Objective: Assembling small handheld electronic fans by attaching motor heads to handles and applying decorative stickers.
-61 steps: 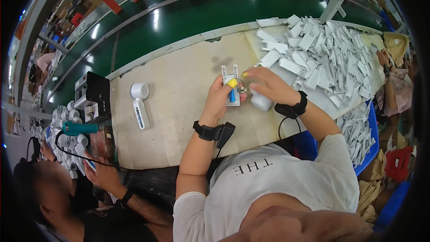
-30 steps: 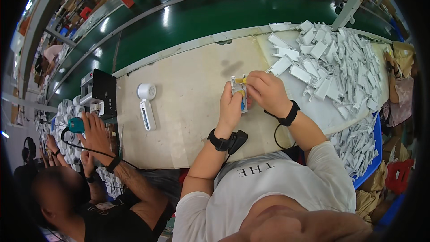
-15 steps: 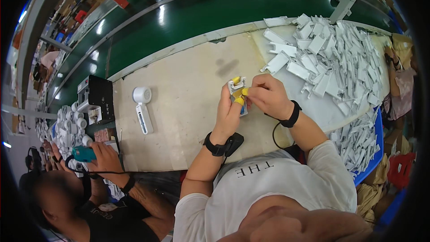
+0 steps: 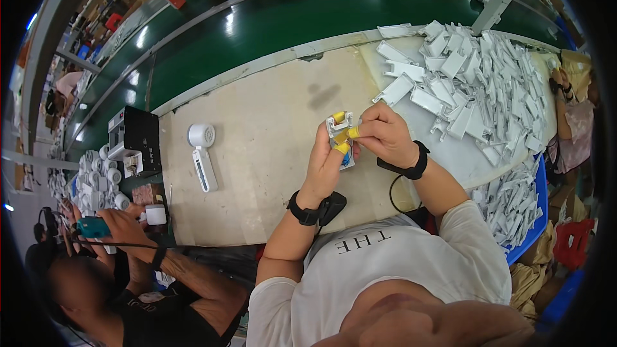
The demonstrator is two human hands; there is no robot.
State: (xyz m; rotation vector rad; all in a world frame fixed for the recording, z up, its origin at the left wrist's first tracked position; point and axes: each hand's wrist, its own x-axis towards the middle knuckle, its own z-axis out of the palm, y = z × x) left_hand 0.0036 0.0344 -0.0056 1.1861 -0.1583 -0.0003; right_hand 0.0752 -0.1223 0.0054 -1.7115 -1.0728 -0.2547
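Both my hands are raised over the near part of the work table. My left hand (image 4: 321, 164) is closed round a small white plastic housing (image 4: 339, 123), whose open end with clips points away from me. A bit of blue shows low on the piece, between the hands. My right hand (image 4: 389, 136) pinches at the housing's right side with thumb and forefinger; what lies under those fingertips is hidden. Yellow wraps cover several fingertips. On the table to the left lies a white handheld device (image 4: 204, 168) with a round, perforated head.
White plastic shells (image 4: 459, 83) lie heaped at the right, with more in a blue bin (image 4: 543, 215) below. A black box-shaped machine (image 4: 141, 144) stands at the left edge. A co-worker there holds a teal power tool (image 4: 94, 227). Beyond the table runs a green belt (image 4: 270, 32).
My hands stay nearly in place on the housing. At the left, the co-worker's teal tool has moved leftward, and a white round part now shows beside that person's hand.
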